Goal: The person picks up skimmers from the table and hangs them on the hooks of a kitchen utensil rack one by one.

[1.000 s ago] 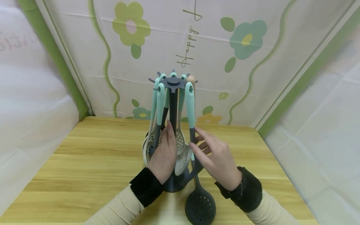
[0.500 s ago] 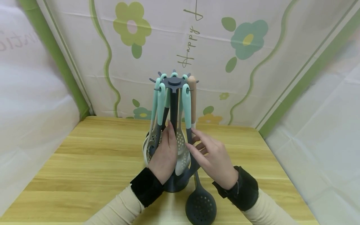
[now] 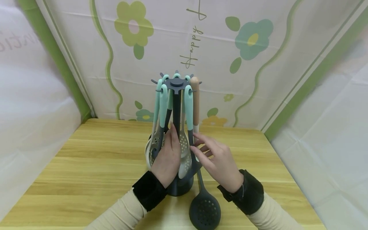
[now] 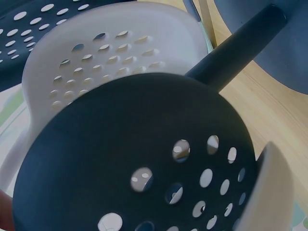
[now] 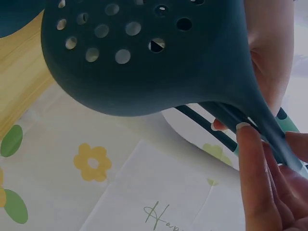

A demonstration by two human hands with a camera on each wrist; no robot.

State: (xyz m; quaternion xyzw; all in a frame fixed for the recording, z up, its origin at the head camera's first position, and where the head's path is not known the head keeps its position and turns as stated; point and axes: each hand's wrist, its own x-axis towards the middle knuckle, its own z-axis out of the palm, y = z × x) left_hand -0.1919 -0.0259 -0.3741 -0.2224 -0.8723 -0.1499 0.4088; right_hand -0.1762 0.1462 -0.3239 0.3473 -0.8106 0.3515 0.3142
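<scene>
A dark utensil stand rises in the middle of the head view, hung with several mint-handled kitchen tools. My left hand grips its post low down, thumb pointing up along it. With my right hand I pinch the shaft of a mint-handled utensil; the hole at its handle end is on a front-right hook. This utensil's dark perforated head fills the top of the right wrist view, fingertips at its neck. Another dark perforated head fills the left wrist view.
A dark skimmer lies in front of the stand, its shaft running up behind my right hand. A wooden-handled tool stands at the right of the rack. Patterned curtains enclose the wooden table.
My right hand has brought the mint-handled utensil a little left, closer to the post, with its lower end swinging the same way. My left hand has stayed on the stand.
</scene>
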